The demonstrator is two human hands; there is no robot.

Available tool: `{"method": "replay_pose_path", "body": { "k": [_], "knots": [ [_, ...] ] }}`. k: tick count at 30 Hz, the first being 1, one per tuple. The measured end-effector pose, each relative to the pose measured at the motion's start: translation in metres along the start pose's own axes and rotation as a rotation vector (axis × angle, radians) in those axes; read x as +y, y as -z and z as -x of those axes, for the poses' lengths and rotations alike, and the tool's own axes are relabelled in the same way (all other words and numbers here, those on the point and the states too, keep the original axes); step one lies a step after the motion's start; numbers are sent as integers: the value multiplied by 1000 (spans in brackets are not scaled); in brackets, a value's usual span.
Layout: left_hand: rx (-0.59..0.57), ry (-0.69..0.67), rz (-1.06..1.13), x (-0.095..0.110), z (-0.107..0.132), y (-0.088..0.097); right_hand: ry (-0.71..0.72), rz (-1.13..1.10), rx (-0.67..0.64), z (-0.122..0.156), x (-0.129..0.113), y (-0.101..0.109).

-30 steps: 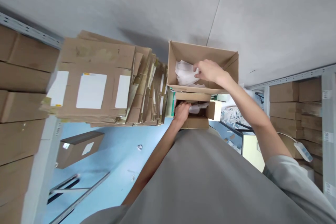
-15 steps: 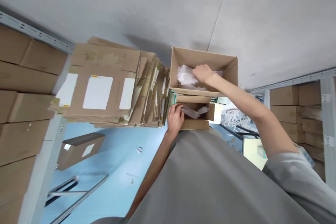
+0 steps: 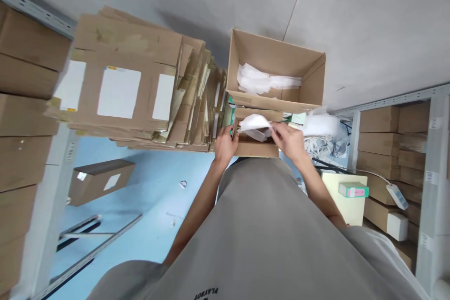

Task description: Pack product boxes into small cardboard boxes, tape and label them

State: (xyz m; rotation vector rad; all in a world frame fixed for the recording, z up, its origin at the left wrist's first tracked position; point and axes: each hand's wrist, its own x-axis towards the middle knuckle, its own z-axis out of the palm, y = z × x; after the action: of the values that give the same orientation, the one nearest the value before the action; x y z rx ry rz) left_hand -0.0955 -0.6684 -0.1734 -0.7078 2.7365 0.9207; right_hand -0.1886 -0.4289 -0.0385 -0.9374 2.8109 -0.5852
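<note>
A small open cardboard box (image 3: 258,150) sits right in front of my body. My left hand (image 3: 225,145) is closed on its left edge, thumb toward the inside. Over the box's right side, my right hand (image 3: 290,140) pinches a thin white sheet (image 3: 255,122) whose end arches above the opening. Beyond the hand to the right is a blurred white bundle (image 3: 320,124); I cannot tell if it is part of the same sheet. Behind stands a larger open cardboard box (image 3: 277,101) with a pile of thin white sheets (image 3: 258,78) on its bottom.
Flattened cartons (image 3: 151,56) are stacked at the left. Shelves with brown boxes (image 3: 24,112) flank both sides. White paper scraps (image 3: 325,147) lie at the right, near a green and pink packet (image 3: 354,190). A closed carton (image 3: 101,180) rests on the blue floor.
My right hand has come out of the larger box and moved down to the small box, now with a white sheet in it. My left hand stays at the small box's left edge.
</note>
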Motion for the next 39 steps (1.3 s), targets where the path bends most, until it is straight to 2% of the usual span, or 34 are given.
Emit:
{"method": "replay_pose_path", "body": {
  "k": [2, 4, 6, 8, 11, 13, 18, 22, 26, 32, 35, 39],
  "knots": [
    [-5, -13, 2, 0, 0, 1, -121, 89, -229, 2, -2, -35],
    [-3, -8, 10, -1, -1, 1, -220, 139, -405, 0, -4, -59],
    [-2, 1, 21, -3, -2, 1, -296, 128, -430, 3, -2, -70],
    [-1, -3, 42, -5, -3, 0, -403, 96, -306, 12, 7, -73],
    [9, -21, 81, -9, -3, -2, -612, 60, -9, 34, 29, -73],
    [13, -26, 87, -11, 0, -2, -712, -3, 133, 48, 42, -75],
    [-6, -95, 61, -9, 14, 0, -839, -313, 157, 87, 55, -89],
    [-81, -222, 74, 4, 25, -6, -941, -407, 302, 137, 51, -88],
    [-191, -351, 84, 34, 33, -25, -1001, -486, 427, 199, 49, -77],
    [-339, -577, -1, 104, 64, -64, -1193, -597, 684, 293, 55, -72],
    [-414, -689, -50, 145, 93, -95, -1279, -622, 813, 347, 61, -71],
    [-522, -812, -105, 202, 146, -155, -1396, -626, 972, 433, 72, -66]
  ]
}}
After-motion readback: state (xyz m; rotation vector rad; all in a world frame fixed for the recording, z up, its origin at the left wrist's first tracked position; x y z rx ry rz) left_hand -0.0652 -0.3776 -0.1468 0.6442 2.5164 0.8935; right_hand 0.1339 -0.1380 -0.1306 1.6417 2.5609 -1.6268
